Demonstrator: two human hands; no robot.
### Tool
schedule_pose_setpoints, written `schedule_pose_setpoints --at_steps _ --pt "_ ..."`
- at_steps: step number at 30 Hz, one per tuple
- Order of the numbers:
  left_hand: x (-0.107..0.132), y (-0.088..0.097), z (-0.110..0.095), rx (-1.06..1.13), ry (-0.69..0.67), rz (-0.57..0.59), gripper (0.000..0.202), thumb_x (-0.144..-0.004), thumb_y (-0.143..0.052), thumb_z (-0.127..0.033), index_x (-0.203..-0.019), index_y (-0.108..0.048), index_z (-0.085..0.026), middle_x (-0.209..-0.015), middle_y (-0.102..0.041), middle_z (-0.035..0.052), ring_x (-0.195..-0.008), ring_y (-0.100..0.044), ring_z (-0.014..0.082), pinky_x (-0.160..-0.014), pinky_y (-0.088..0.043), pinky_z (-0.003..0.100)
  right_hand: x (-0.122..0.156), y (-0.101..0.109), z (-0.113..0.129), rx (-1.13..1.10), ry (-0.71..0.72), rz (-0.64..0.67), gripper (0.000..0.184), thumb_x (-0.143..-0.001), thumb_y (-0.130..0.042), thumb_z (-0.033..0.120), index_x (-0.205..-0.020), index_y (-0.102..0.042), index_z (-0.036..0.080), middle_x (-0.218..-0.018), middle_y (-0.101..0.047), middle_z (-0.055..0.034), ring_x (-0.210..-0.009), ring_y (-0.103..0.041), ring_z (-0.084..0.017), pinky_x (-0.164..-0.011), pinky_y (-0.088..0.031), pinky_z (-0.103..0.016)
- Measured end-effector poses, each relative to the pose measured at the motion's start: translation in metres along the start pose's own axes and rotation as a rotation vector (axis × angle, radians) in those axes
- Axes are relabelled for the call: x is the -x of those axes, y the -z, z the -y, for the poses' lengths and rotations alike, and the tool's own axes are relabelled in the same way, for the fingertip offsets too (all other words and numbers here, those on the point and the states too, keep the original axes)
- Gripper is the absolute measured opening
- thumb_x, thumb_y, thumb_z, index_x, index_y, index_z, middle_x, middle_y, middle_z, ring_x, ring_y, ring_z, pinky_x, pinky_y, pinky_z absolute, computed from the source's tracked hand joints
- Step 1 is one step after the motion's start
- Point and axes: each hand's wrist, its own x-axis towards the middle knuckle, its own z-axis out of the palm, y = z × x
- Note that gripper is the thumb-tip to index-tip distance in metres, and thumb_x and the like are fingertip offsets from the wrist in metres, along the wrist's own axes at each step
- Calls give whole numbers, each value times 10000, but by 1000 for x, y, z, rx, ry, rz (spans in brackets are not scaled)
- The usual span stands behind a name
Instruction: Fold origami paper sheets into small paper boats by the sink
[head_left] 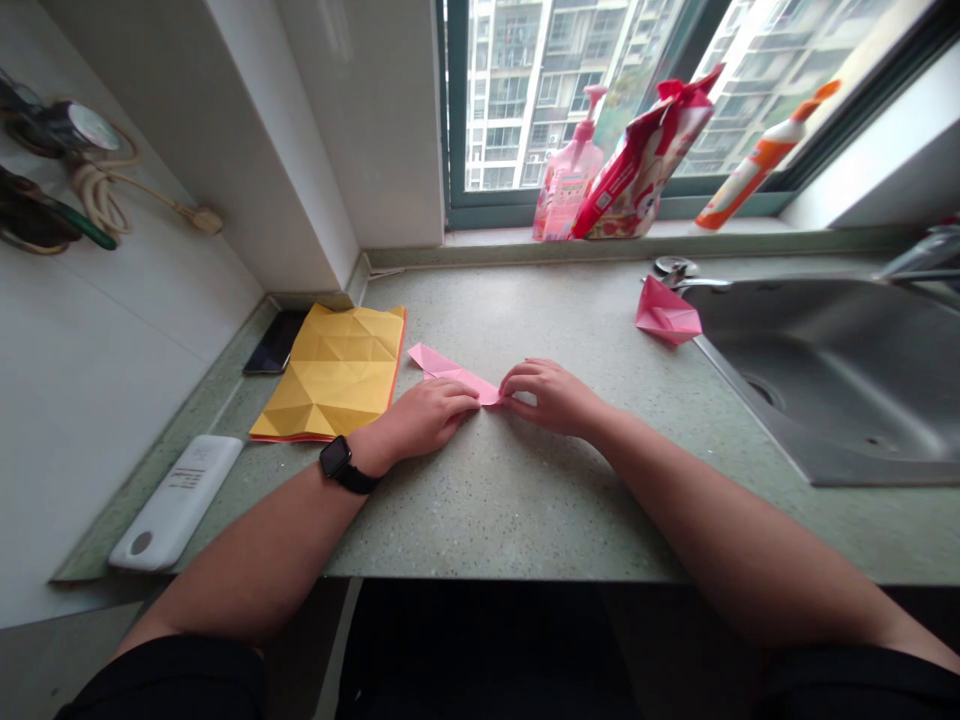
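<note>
Pressing on a narrow length of folded pink paper (450, 368) at the middle of a speckled green stone countertop (517, 520), the left hand (424, 420) and right hand (551, 397) meet at its lower end. The left hand's fingers (457, 392) lie together on the paper, and the right hand's fingers (517, 380) curl together around its pointed tip, so both seem clamped on it, though the exact grip is partly hidden. The main risk is slippage: uneven pressure could let the layers shift, skewing a crease or crumpling the thin tip. A sideways shift of the left wrist could also brush the creased yellow paper (330, 375), where a wristwatch (345, 465) sits close to its edge. Further right, a folded pink paper piece (666, 312) lies at the rim of a stainless steel sink (817, 380), where a careless nudge could tip it into the basin and perhaps wet it. Along the windowsill, a pink pump bottle (570, 170) holds pink liquid, a red printed pouch (641, 165) stands closed with its contents hidden, and a white-and-orange squeeze bottle (757, 160) leans toward the window, its contents unseen. All three could topple if bumped.
</note>
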Motion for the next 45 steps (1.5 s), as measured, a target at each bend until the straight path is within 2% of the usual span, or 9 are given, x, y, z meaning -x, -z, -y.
schedule_pose_setpoints --at_steps 7,15,20,26,30,34,39,45 --pt "-1 1 -4 14 20 6 373 -1012 -570 -62 -1321 -730 -197 -1331 -783 93 -1274 -712 263 -1165 -560 494 -1 -5 -4 47 -70 -51 142 -1024 -658 276 -952 -780 270 -1043 -794 -66 -1005 -700 -255 -947 -519 -421" --pt "-2 3 -7 -16 -8 29 308 -1086 -585 -196 -1352 -739 -218 -1369 -757 93 -1290 -683 274 -1176 -540 513 -2 -12 -5 90 -103 -85 137 -1020 -684 302 -945 -791 261 -1076 -793 -86 -1004 -701 -263 -947 -532 -433" --pt "-2 1 -6 -19 -19 28 356 -1085 -582 -190 -1405 -726 -254 -1412 -735 90 -1324 -666 267 -1191 -526 512 -3 -14 -5 105 -124 -91 134 -1016 -692 298 -928 -789 271 -1068 -787 -82 -983 -696 -261 -933 -544 -439" --pt "-2 0 -6 -65 -5 31 296 -1080 -602 -214 -1326 -765 -237 -1389 -735 105 -1336 -656 290 -1186 -526 528 -3 -17 -4 86 -142 -95 89 -1005 -717 336 -1035 -783 285 -1130 -766 -90 -1041 -695 -279 -977 -566 -468" --pt "-2 -2 -5 -65 -10 36 297 -1077 -617 -224 -1335 -762 -254 -1399 -728 99 -1328 -659 280 -1188 -525 521 -2 -23 -3 65 -163 -125 202 -1005 -730 391 -1184 -772 308 -1294 -731 -105 -1184 -681 -309 -1084 -559 -526" --pt "-2 -2 -5 -70 -3 46 290 -1076 -624 -228 -1327 -768 -235 -1387 -731 105 -1312 -665 284 -1176 -533 513 1 -27 -8 57 -197 -96 316 -997 -757 426 -1292 -741 315 -1454 -667 -130 -1365 -621 -350 -1200 -503 -585" --pt "-3 1 -8 -58 14 50 266 -1060 -642 -236 -1285 -785 -232 -1347 -740 114 -1299 -666 294 -1166 -536 529 7 -23 -27 80 -285 -20 504 -960 -795 521 -1413 -696 323 -1601 -573 -169 -1531 -481 -453 -1252 -389 -747" --pt "-5 2 -11 -71 27 69 242 -1055 -663 -283 -1257 -784 -224 -1329 -731 124 -1313 -648 314 -1180 -516 540 17 -14 -51 41 -306 15 557 -925 -820 538 -1437 -693 357 -1648 -539 -143 -1572 -445 -456 -1268 -370 -749"
